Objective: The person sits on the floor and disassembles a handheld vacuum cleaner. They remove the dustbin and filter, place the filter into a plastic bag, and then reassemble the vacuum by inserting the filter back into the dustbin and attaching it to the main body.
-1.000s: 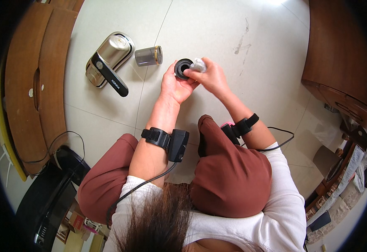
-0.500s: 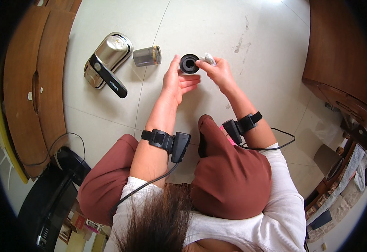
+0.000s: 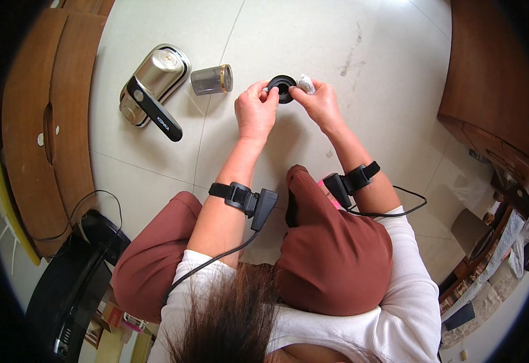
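Above the floor, both of my hands hold a round black part with a hole in its middle [image 3: 282, 80]. My left hand [image 3: 256, 114] is closed on its left edge, thumb on the upper face. My right hand [image 3: 319, 103] pinches its right edge between thumb and fingers. A crumpled white wad [image 3: 305, 83], perhaps tissue or cloth, sticks out from the right hand's fingers. Left of my hands, a smoky clear cup with a gold rim [image 3: 209, 80] lies on its side. Farther left rests a silver appliance with a black handle [image 3: 155, 75], resembling a handheld vacuum.
Pale floor tiles [image 3: 391, 121] lie under everything. A wooden drawer cabinet [image 3: 25, 121] stands on the left, another wooden cabinet [image 3: 494, 72] on the right. Straps with black boxes and cables [image 3: 264, 209] sit on my forearms. My bent knees [image 3: 337, 260] are close below my hands.
My left hand has gone from spread fingers beside the black part to gripping its left edge. The part has shifted slightly right and up. The cup and the appliance stay put.
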Demonstrator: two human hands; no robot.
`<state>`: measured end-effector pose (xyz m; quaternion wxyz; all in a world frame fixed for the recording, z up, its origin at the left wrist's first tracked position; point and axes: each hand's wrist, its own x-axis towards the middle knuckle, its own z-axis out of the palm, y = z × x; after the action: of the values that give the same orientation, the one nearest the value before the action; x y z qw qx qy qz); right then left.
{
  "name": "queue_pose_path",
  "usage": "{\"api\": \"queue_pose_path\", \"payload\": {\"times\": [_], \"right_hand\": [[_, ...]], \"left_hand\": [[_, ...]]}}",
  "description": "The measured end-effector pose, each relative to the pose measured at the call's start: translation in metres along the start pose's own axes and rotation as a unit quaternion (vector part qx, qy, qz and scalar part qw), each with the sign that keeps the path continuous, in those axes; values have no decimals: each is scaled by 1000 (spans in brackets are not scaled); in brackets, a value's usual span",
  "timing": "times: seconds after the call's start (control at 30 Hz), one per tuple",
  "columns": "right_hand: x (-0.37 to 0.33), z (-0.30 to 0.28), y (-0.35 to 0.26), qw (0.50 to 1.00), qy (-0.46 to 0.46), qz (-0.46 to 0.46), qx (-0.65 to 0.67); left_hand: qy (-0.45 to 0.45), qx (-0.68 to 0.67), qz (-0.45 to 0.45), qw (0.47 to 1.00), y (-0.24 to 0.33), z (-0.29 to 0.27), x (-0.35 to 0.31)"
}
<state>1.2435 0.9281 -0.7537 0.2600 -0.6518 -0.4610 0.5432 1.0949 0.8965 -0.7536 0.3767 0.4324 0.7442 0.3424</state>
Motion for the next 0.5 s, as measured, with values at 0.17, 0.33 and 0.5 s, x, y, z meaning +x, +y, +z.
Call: {"api": "queue_pose_path", "payload": {"times": [0.17,0.33,0.5], "right_hand": [[18,-27,2,938,180,-161,-247],[28,-28,11,920,185,-191,-289],[19,-28,10,919,165,-209,-291]], "left_hand": [[119,141,157,970,2,-44,25],[51,462,161,871,-19,-77,46],[-12,375,143,916,-25,-81,52]]}}
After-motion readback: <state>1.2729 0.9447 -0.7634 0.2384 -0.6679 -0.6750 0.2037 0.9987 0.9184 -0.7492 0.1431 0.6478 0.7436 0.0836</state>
